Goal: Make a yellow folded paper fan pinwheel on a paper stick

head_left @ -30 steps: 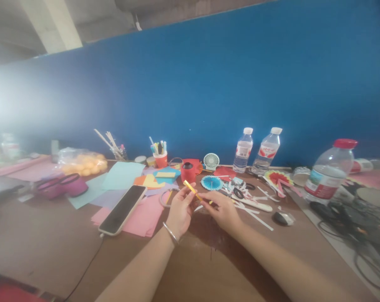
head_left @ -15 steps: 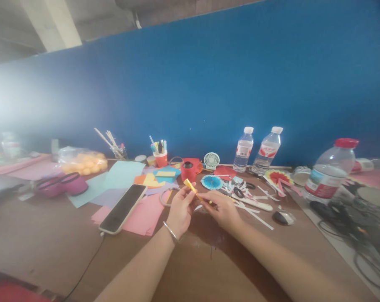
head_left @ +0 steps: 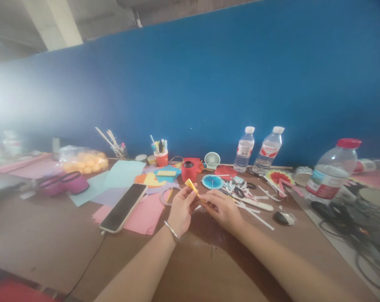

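A narrow yellow paper strip (head_left: 191,185) slants between my two hands above the brown table. My left hand (head_left: 183,208) pinches it near its upper end, with a silver bangle on the wrist. Fingers of my right hand (head_left: 223,209) are closed on its lower end, partly covering it. Just beyond the hands stands a red cylindrical container (head_left: 188,172) with a dark top. A blue folded-paper rosette (head_left: 212,181) lies behind my right hand, beside white paper scraps (head_left: 251,197) and dark-handled scissors (head_left: 239,192).
A phone (head_left: 123,207) rests on pink paper (head_left: 144,218) at left, its cable running forward. At the back are a pen cup (head_left: 161,158), a small fan (head_left: 212,160) and two water bottles (head_left: 244,149). A mouse (head_left: 283,217) and large bottle (head_left: 330,172) stand right.
The yellow strip's upper end has turned slightly and shows a wider face. Both hands keep their hold and have barely shifted.
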